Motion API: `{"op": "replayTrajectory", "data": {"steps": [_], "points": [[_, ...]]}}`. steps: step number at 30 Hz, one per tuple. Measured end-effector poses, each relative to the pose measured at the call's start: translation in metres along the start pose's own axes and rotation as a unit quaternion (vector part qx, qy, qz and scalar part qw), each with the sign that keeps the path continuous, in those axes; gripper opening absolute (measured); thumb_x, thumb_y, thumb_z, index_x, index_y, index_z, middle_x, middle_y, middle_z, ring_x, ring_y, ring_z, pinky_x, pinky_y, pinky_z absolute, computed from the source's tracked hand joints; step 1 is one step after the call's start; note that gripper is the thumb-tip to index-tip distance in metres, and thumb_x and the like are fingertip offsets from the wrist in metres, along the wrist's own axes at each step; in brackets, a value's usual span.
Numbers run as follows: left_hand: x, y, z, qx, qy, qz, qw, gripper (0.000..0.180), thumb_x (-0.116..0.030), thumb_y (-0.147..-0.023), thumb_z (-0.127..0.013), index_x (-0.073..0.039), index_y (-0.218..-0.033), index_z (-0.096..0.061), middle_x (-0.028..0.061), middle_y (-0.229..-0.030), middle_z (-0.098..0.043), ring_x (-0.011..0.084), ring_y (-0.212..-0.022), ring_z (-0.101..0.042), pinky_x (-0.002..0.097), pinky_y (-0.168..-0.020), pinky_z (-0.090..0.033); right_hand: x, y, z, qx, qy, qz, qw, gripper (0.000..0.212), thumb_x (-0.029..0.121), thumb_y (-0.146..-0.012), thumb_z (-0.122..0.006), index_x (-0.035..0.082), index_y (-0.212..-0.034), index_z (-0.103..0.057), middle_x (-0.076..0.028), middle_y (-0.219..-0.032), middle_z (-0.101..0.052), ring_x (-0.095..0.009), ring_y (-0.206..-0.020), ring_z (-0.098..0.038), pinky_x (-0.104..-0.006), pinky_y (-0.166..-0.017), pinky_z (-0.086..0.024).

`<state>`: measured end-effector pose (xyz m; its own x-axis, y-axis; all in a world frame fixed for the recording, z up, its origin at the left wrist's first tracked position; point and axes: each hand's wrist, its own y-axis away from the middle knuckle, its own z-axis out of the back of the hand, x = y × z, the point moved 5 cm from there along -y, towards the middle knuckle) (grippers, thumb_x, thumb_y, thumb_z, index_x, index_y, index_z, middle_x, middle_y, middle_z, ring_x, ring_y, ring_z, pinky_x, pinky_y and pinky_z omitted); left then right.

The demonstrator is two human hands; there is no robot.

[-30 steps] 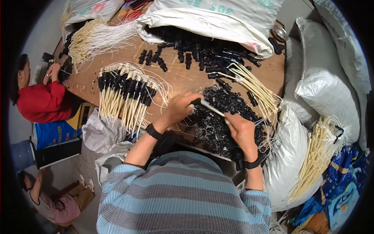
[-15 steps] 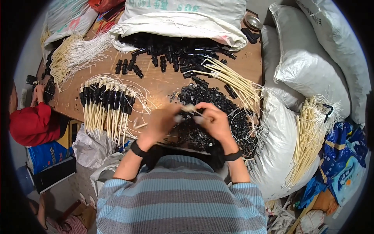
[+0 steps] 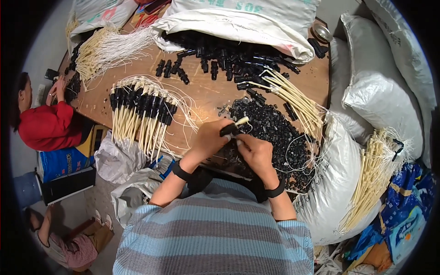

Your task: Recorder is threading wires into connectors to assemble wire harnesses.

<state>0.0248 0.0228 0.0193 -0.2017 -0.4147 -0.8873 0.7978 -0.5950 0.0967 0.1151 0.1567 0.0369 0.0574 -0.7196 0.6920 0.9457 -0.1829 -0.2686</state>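
Note:
Close to the table's front edge, my left hand (image 3: 211, 138) is closed around a black plastic sleeve (image 3: 228, 130). A pale cream knotted end (image 3: 242, 121) sticks out beyond the sleeve, pointing up and right. My right hand (image 3: 256, 153) is pinched just below the sleeve, by its near side; the fingers hide whatever is between them. Behind and right of both hands spreads a heap of small black plastic pieces (image 3: 261, 117). Left of them lies a row of cream rods with black sleeves and white strings (image 3: 142, 107).
Larger black fittings (image 3: 215, 64) spill from a white woven sack (image 3: 238, 27). Loose cream rods (image 3: 298, 98) lie right of the heap, another bundle (image 3: 366, 178) on stuffed sacks (image 3: 327, 183). A person in red (image 3: 50, 123) works at the table's left end; another (image 3: 68, 243) sits lower left.
My hands have come together around the black sleeve, where before they were blurred and held a pale piece. The whole view has shifted, so the table appears farther right and lower.

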Motion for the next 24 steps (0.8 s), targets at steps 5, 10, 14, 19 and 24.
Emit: {"op": "replayTrajectory", "data": {"steps": [5,10,14,19,24], "points": [[-0.009,0.002,0.006,-0.024,-0.161,-0.109,0.981,0.040,0.007,-0.070,-0.058,-0.007,-0.107,-0.064,0.0132,-0.104,-0.064,0.0338,-0.101,-0.059,0.0413,-0.086,-0.048,-0.001,-0.006,0.009,-0.036,-0.011,-0.040,0.998,0.013,0.006,-0.077,-0.066,0.004,-0.089,-0.069,-0.012,-0.066,-0.065,-0.027,-0.055,-0.064,-0.0345,-0.049,-0.048],[-0.011,0.003,0.000,-0.012,-0.178,-0.111,0.978,0.040,0.006,-0.069,-0.059,-0.008,-0.106,-0.065,0.0125,-0.099,-0.064,0.0337,-0.096,-0.060,0.0409,-0.082,-0.048,-0.004,-0.006,0.006,-0.043,-0.008,-0.033,0.998,0.010,0.007,-0.080,-0.067,0.006,-0.089,-0.071,-0.009,-0.056,-0.057,-0.018,-0.047,-0.056,-0.0293,-0.048,-0.044],[-0.012,0.005,-0.004,-0.009,-0.179,-0.131,0.975,0.040,0.005,-0.069,-0.060,-0.008,-0.105,-0.065,0.0119,-0.094,-0.065,0.0332,-0.092,-0.061,0.0412,-0.078,-0.049,-0.007,-0.004,0.000,-0.018,-0.024,-0.022,0.999,0.010,0.007,-0.080,-0.067,0.005,-0.089,-0.070,-0.010,-0.059,-0.059,-0.019,-0.050,-0.058,-0.0295,-0.049,-0.045],[-0.011,0.005,-0.003,0.004,-0.156,-0.138,0.978,0.044,0.005,-0.069,-0.060,-0.009,-0.111,-0.063,0.0122,-0.095,-0.066,0.0342,-0.092,-0.062,0.0425,-0.078,-0.049,-0.007,-0.004,-0.003,0.017,-0.039,-0.068,0.997,0.017,0.006,-0.081,-0.064,0.003,-0.098,-0.067,-0.013,-0.070,-0.065,-0.024,-0.058,-0.064,-0.0312,-0.053,-0.048],[-0.016,0.000,-0.005,0.178,-0.124,-0.029,0.976,0.056,0.000,-0.069,-0.064,-0.011,-0.122,-0.052,0.0103,-0.092,-0.067,0.0343,-0.093,-0.062,0.0434,-0.076,-0.049,0.004,-0.002,-0.007,0.050,-0.065,0.026,0.996,0.018,0.005,-0.084,-0.062,0.002,-0.102,-0.065,-0.017,-0.081,-0.067,-0.033,-0.069,-0.067,-0.0378,-0.060,-0.052]]}}
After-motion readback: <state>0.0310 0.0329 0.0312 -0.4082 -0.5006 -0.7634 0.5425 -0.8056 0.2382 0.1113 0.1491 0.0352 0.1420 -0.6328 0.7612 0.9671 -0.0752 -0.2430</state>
